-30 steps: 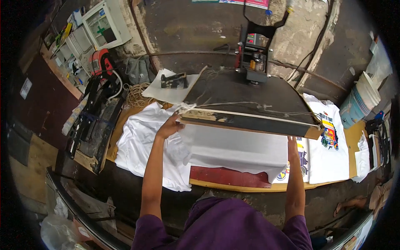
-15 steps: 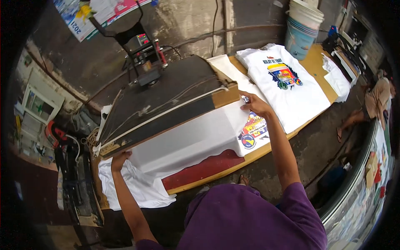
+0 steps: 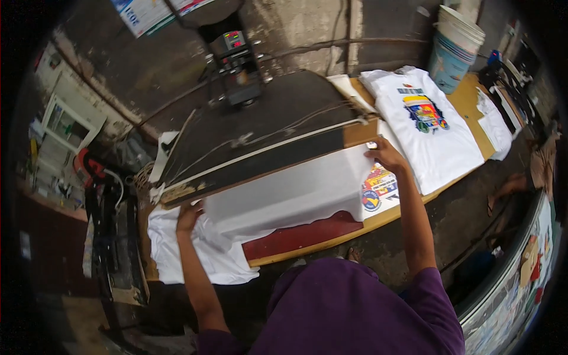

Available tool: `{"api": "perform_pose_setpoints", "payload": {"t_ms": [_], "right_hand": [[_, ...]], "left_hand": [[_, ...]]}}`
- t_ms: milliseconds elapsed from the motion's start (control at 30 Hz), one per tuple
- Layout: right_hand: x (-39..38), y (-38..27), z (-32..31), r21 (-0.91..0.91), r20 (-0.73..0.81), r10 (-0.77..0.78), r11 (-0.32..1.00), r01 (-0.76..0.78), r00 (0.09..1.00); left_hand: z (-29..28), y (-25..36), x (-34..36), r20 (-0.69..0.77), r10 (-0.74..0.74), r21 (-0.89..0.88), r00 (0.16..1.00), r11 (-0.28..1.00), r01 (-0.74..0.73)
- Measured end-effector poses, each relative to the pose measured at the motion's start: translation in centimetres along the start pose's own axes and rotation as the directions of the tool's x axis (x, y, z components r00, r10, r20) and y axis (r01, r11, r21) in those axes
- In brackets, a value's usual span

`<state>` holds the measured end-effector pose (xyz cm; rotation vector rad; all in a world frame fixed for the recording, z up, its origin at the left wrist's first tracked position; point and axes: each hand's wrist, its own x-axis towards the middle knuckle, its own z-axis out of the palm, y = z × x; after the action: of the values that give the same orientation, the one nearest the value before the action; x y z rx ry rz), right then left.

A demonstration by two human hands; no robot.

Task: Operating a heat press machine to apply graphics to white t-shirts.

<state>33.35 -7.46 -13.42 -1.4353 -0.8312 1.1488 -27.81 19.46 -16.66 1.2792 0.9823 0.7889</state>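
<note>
My left hand [image 3: 189, 216] pinches a translucent white sheet [image 3: 284, 192] by its left end, just below the front edge of a black heat-press top [image 3: 266, 103] with loose cords across it. My right hand [image 3: 386, 155] is closed on the sheet's right end, beside the press's brown corner. The sheet drapes over a red surface [image 3: 299, 236]. A rumpled white T-shirt [image 3: 168, 248] lies around my left wrist. Right of my right hand are a printed white piece [image 3: 384, 189] and a stack of white T-shirts [image 3: 444, 157] with colourful prints.
The yellow table edge [image 3: 284, 254] runs in front of me. Stacked buckets [image 3: 449, 59] stand at back right, folded white cloth [image 3: 494, 136] nearby. Black equipment [image 3: 109, 248] and a wall cabinet [image 3: 68, 124] are at left. Another person's leg [image 3: 506, 186] shows at right.
Since a second ago the view has swung rightward. Both hands remain at the sheet's ends, my right hand's fingers now showing at its corner. The press looks unchanged.
</note>
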Motion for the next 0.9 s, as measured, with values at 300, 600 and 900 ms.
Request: {"api": "perform_pose_setpoints", "payload": {"t_ms": [300, 600, 900], "right_hand": [[-2.3, 7.5, 1.2, 0.032, -0.232, 0.013, 0.999, -0.006, 0.973], [-10.3, 14.4, -2.7, -0.974, -0.226, -0.167, 0.017, -0.226, 0.960], [-18.8, 20.5, -5.5, -1.000, 0.016, -0.281, 0.019, 0.022, 0.959]], "left_hand": [[3.5, -5.8, -8.0, 0.148, 0.086, -0.480, 0.985, 0.878, -0.004], [2.6, -6.9, -11.1, -0.213, -0.096, -0.305, 0.972, 0.952, 0.027], [8.1, -12.7, -21.0, -0.554, -0.170, -0.295, 0.815, 0.955, -0.001]]}}
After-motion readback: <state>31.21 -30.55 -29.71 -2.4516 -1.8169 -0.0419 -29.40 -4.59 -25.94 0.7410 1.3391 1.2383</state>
